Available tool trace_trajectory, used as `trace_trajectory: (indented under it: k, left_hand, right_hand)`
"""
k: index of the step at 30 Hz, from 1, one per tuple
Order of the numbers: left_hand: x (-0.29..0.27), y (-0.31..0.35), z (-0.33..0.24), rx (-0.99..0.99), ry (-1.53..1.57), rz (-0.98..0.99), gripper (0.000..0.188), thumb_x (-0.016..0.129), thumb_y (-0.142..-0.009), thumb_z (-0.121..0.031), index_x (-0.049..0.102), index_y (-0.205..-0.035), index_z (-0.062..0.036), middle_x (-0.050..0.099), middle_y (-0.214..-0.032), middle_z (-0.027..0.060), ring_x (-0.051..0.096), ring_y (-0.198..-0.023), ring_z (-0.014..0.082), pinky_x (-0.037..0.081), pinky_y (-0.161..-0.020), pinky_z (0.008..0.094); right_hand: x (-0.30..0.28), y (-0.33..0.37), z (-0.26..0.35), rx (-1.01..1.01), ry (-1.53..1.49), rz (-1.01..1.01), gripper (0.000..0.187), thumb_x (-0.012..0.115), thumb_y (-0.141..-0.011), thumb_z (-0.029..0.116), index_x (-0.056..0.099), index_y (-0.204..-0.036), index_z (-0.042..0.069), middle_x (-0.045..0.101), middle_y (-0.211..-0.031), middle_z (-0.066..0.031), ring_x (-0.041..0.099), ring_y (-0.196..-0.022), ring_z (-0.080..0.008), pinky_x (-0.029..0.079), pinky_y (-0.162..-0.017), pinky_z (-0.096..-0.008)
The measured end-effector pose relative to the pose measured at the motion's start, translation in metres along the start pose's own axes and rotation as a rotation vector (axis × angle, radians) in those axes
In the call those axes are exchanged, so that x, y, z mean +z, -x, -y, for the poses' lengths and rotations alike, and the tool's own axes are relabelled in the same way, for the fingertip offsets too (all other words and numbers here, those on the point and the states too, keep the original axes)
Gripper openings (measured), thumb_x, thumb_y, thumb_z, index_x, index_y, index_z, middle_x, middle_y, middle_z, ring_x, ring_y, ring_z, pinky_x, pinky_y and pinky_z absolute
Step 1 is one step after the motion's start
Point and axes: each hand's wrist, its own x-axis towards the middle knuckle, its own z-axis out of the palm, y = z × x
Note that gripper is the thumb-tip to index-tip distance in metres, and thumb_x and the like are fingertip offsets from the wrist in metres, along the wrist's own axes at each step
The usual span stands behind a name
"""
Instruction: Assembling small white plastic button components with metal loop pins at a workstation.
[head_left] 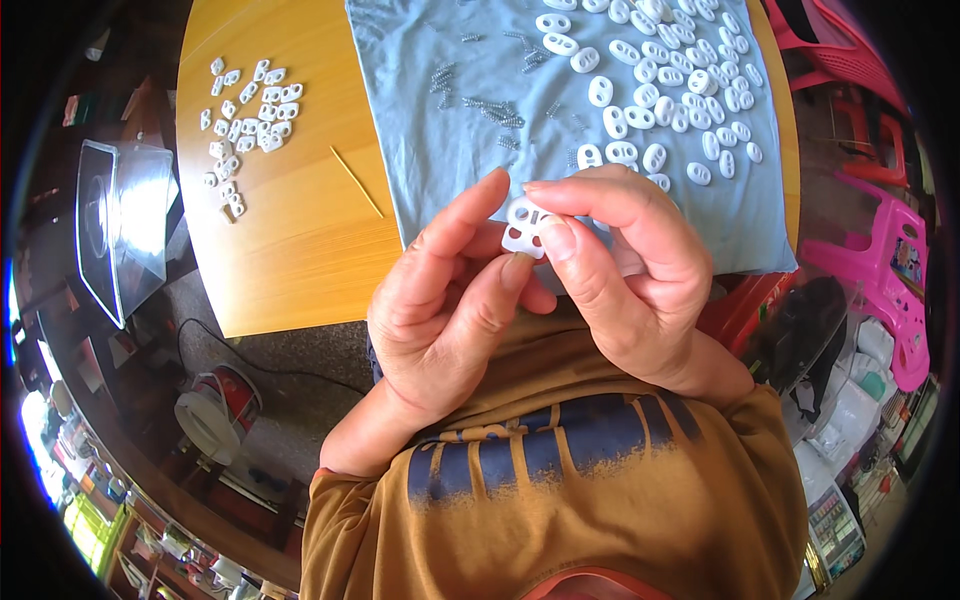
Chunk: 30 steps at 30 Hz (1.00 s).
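In front of my chest, at the table's near edge, I hold a small white plastic cord lock [522,238] with several holes through it. My right hand [640,265] pinches its right side between thumb and bent index finger. From below, my left hand [440,305] supports it with the thumb tip at its lower edge and curled fingers behind; the left index finger points up beside it. My fingers hide part of the piece. Beyond my hands, small metal springs [492,112] lie scattered on a light blue cloth [415,60].
Many white oval two-hole pieces [600,91] cover the cloth's right side. Smaller white pieces [270,112] are grouped on the wooden table [290,220] at left, near a thin yellow stick [356,181]. A pink plastic stool [880,240] stands right; a white bucket [215,415] is on the floor.
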Motion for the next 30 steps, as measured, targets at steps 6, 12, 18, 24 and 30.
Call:
trace_trajectory:
  k: [6, 12, 18, 24, 30]
  left_hand:
    - [-0.002, -0.002, -0.001, -0.034, 0.145, -0.011, 0.045, 0.052, -0.087, 0.003, 0.039, -0.130, 0.0028, 0.061, -0.097, 0.0120, 0.059, -0.075, 0.0134, 0.050, -0.068, 0.0232]
    - [-0.004, -0.001, 0.001, -0.071, 0.339, 0.011, 0.041, 0.051, -0.088, 0.001, 0.041, -0.128, 0.0031, 0.061, -0.100, 0.0134, 0.060, -0.074, 0.0152, 0.050, -0.068, 0.0244]
    - [-0.003, 0.000, 0.000, -0.117, 0.384, -0.003, 0.041, 0.051, -0.087, 0.003, 0.042, -0.127, 0.0017, 0.061, -0.100, 0.0144, 0.061, -0.074, 0.0170, 0.052, -0.069, 0.0258]
    - [-0.001, 0.002, 0.003, -0.075, 0.346, -0.025, 0.038, 0.052, -0.086, 0.004, 0.046, -0.123, 0.0009, 0.061, -0.099, 0.0158, 0.062, -0.074, 0.0179, 0.053, -0.068, 0.0262]
    - [0.003, 0.004, 0.007, 0.004, 0.289, -0.049, 0.032, 0.051, -0.088, 0.002, 0.048, -0.120, 0.0009, 0.062, -0.097, 0.0157, 0.062, -0.073, 0.0167, 0.053, -0.067, 0.0264]
  right_hand:
    - [-0.001, -0.005, 0.000, -0.035, -0.052, 0.083, 0.024, 0.062, -0.076, -0.003, 0.059, -0.100, 0.000, 0.061, -0.079, -0.0087, 0.058, -0.063, -0.0152, 0.045, -0.055, -0.0246]
    - [-0.012, -0.009, 0.004, -0.037, -0.021, 0.287, 0.031, 0.061, -0.079, 0.001, 0.054, -0.109, -0.005, 0.057, -0.096, -0.0128, 0.055, -0.081, -0.0167, 0.044, -0.072, -0.0256]
    - [-0.013, -0.009, 0.000, -0.113, 0.086, 0.314, 0.035, 0.059, -0.084, 0.013, 0.054, -0.113, -0.006, 0.058, -0.093, -0.0136, 0.056, -0.078, -0.0191, 0.044, -0.069, -0.0269]
    - [-0.006, -0.009, -0.007, -0.218, 0.096, 0.250, 0.032, 0.061, -0.080, 0.003, 0.056, -0.111, -0.003, 0.059, -0.090, -0.0099, 0.056, -0.068, -0.0181, 0.044, -0.058, -0.0268]
    - [-0.003, -0.007, -0.012, -0.282, 0.088, 0.226, 0.029, 0.059, -0.082, 0.003, 0.056, -0.110, -0.003, 0.059, -0.089, -0.0099, 0.056, -0.069, -0.0184, 0.044, -0.058, -0.0274]
